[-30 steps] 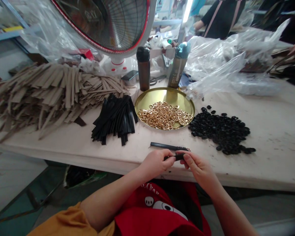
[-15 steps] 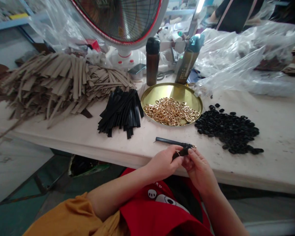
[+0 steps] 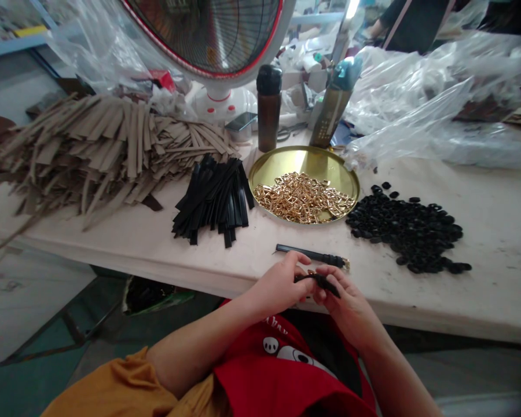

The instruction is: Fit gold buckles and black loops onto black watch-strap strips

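My left hand (image 3: 281, 285) and my right hand (image 3: 346, 300) meet at the table's near edge, both pinched on a short black strap (image 3: 320, 282) held between them. Just beyond them a finished black strap with a gold buckle (image 3: 313, 255) lies flat on the table. Farther back stand a round gold tray (image 3: 304, 161) with several gold buckles (image 3: 303, 197), a bundle of black straps (image 3: 215, 200) to its left and a heap of small black loops (image 3: 410, 229) to its right.
A big pile of tan strips (image 3: 99, 147) fills the left of the table. A fan (image 3: 212, 35), two bottles (image 3: 269, 107) and clear plastic bags (image 3: 425, 104) stand at the back. Another person (image 3: 410, 20) is at the far right.
Both hands have dropped slightly toward the table edge with the short strap, which has turned between the fingers. The finished strap lies where it was.
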`<state>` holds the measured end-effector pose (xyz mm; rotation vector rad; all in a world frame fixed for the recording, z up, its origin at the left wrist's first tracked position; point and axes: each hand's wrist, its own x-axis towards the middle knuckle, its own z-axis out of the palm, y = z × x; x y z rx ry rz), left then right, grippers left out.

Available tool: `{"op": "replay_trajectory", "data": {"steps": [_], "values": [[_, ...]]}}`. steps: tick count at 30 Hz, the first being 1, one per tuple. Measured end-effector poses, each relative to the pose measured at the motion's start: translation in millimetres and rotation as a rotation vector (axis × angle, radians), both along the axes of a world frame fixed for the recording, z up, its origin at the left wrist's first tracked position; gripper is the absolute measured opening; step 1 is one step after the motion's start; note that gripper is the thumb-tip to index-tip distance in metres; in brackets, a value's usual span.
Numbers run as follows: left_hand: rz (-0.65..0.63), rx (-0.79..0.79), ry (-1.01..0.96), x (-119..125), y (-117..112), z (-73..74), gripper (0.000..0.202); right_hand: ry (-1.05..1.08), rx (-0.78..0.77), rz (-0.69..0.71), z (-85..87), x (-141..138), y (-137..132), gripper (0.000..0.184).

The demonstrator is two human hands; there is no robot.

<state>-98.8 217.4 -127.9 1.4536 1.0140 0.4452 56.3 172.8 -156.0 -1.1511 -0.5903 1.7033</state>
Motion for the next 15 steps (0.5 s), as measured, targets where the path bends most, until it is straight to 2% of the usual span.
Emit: {"op": "replay_trajectory", "data": {"steps": [4, 8, 12, 15], "values": [[0.003, 0.101, 0.164, -3.3, -2.2, 4.6, 0.031, 0.128, -0.091, 0.157, 2.4, 0.1, 1.3, 0.027], [-0.023, 0.197, 0.246, -4.5, -4.1, 4.6, 0.024, 0.216, -0.156, 0.214, 6.8, 0.6, -0.9, 0.026], [-0.096, 0.218, 0.203, -6.8, -7.2, 5.4, 0.019, 0.219, -0.162, 0.153, 6.3, -1.7, -6.5, 0.02], [-0.118, 0.221, 0.257, -10.9, -11.2, 9.5, 0.021, 0.175, -0.086, 0.084, 2.1, -4.0, -9.6, 0.02]]}}
